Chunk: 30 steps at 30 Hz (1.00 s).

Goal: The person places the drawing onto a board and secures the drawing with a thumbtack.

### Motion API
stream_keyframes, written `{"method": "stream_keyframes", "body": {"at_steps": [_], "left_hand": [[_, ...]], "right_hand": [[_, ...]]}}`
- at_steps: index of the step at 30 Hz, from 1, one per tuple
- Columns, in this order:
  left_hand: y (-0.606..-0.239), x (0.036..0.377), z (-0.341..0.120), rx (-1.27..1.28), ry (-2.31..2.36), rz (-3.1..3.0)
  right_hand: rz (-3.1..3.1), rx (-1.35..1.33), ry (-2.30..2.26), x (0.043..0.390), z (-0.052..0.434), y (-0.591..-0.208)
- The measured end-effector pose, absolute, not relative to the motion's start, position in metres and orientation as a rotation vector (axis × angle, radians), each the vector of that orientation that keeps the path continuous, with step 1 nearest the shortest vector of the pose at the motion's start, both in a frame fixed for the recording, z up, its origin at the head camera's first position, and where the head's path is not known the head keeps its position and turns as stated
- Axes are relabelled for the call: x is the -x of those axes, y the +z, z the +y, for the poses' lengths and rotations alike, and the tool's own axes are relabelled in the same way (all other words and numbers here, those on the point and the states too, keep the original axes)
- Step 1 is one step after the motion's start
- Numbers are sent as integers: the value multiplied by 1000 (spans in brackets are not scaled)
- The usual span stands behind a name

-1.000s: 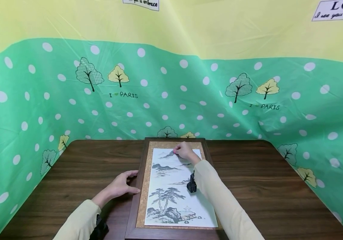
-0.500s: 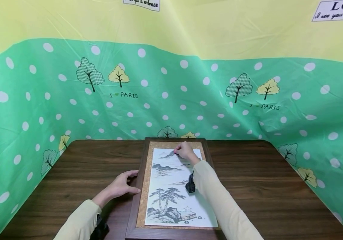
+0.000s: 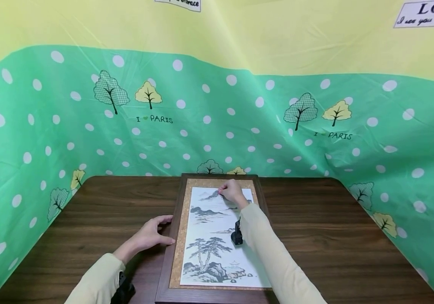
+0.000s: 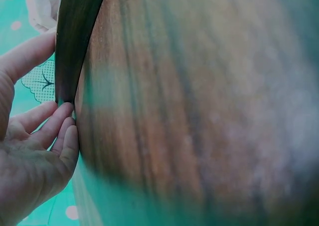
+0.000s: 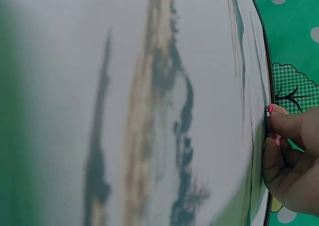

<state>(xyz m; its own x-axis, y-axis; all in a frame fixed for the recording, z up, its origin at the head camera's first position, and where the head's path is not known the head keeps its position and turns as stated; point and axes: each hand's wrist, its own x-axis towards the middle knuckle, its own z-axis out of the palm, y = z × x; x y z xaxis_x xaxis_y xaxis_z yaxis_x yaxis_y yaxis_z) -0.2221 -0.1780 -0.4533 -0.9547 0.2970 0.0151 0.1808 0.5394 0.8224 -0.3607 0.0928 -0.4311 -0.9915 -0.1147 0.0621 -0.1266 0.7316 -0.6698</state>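
Observation:
A sheet with an ink landscape painting [image 3: 205,228] lies on a cork board [image 3: 179,249] with a dark wooden frame [image 3: 166,261]. My right hand [image 3: 233,192] is at the sheet's upper part, pinching a small pink push pin [image 5: 270,108] between thumb and fingertips. The fingers hide most of the pin, and I cannot tell how deep its point sits. My left hand [image 3: 150,235] rests against the frame's left side, its thumb spread apart from the other fingers. In the left wrist view, relaxed fingertips [image 4: 65,109] touch the frame's edge.
Beneath the board is a dark wood-grain table [image 3: 316,236]. A green and yellow printed curtain [image 3: 217,105] hangs behind the table and along both sides. My right sleeve [image 3: 278,253] crosses the board's lower right and covers part of the sheet.
The head view has shifted slightly. Both hands keep nearly the same places on the board, the right still pinching the push pin and the left still at the frame.

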Motion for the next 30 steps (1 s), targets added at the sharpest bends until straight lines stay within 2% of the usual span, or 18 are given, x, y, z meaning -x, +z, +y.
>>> {"method": "stream_keyframes", "body": {"at_steps": [10, 20, 30], "left_hand": [[-452, 222, -178, -414, 1396, 2630], [-451, 221, -178, -422, 1399, 2633], [-451, 221, -178, -422, 1402, 2625]], "right_hand": [[-2922, -137, 1148, 362, 93, -433], [-2899, -231, 1078, 361, 92, -434], [-2848, -312, 1350, 364, 106, -441]]}}
